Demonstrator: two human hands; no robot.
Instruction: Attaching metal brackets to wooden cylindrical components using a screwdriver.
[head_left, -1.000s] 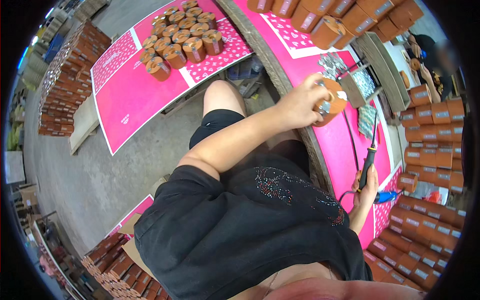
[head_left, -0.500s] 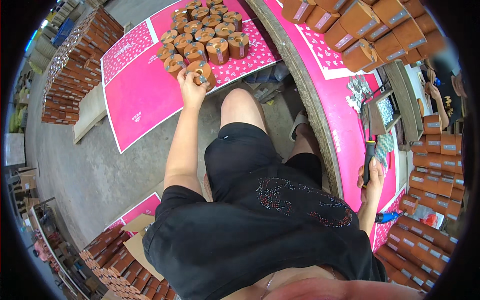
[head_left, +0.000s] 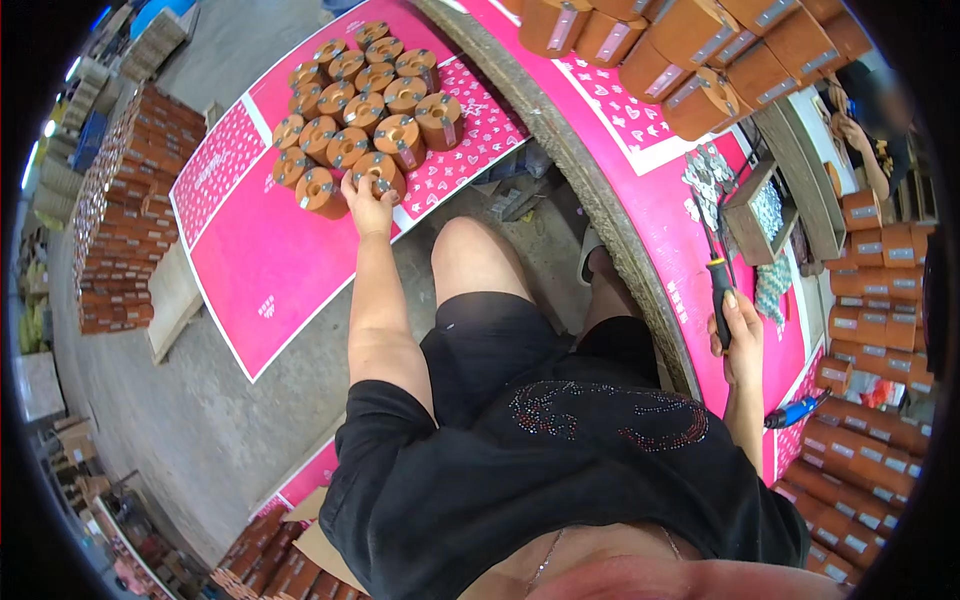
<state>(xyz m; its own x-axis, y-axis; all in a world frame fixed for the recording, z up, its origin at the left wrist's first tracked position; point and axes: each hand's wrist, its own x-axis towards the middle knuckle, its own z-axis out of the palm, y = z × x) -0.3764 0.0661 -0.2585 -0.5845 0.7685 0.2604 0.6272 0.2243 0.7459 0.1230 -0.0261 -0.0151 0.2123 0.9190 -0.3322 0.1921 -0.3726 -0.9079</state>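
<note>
At the near edge of a group of brown hollow cylinders with metal strips, my left hand has its fingers closed around one brown cylinder. This cylinder stands upright beside its neighbours on the pink printed sheet. On the right, my right hand grips a screwdriver by its black handle with a yellow band. Its thin shaft points away from me, toward a pile of small metal pieces on the pink-covered bench.
An open wooden box of small parts sits beyond the screwdriver. A blue-and-black tool lies right of my forearm. Stacked cylinders line the bench's far end; more stacks stand left. Another person's hand shows at far right.
The whole view has shifted, with the cylinder group now further left and lower. My left hand stays on the near cylinder. The screwdriver remains in my right hand, raised slightly and tilted left.
</note>
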